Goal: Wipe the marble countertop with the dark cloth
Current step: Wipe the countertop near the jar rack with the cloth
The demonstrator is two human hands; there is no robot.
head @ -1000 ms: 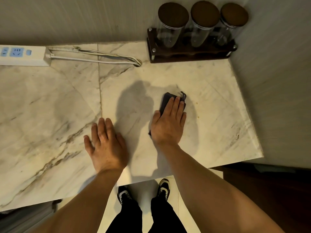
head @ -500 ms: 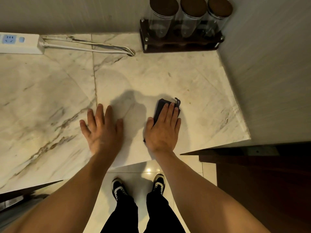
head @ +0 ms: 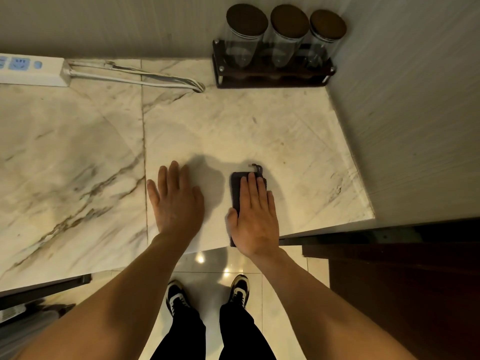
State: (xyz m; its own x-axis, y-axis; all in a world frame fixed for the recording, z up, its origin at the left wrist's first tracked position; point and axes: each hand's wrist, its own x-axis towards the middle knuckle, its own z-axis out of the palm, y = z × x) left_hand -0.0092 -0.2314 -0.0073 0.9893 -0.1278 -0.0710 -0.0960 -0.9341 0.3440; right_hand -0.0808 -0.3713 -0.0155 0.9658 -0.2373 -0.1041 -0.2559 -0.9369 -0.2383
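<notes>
The marble countertop (head: 259,126) is pale with brown veins and fills the upper half of the view. A dark folded cloth (head: 237,189) lies near the counter's front edge, a small loop sticking out at its far corner. My right hand (head: 255,216) presses flat on the cloth, fingers straight and together, covering most of it. My left hand (head: 175,201) rests flat on the bare marble to the left of the cloth, fingers slightly spread, holding nothing.
Three glass jars with dark lids stand in a dark rack (head: 272,76) at the back right corner. A white power strip (head: 31,71) and its cables (head: 155,80) lie along the back wall. A wall borders the counter's right side. My feet stand on the glossy tiled floor (head: 207,266) below.
My right hand has drawn the cloth back toward the front edge of the counter. My left hand stays flat on the marble beside it.
</notes>
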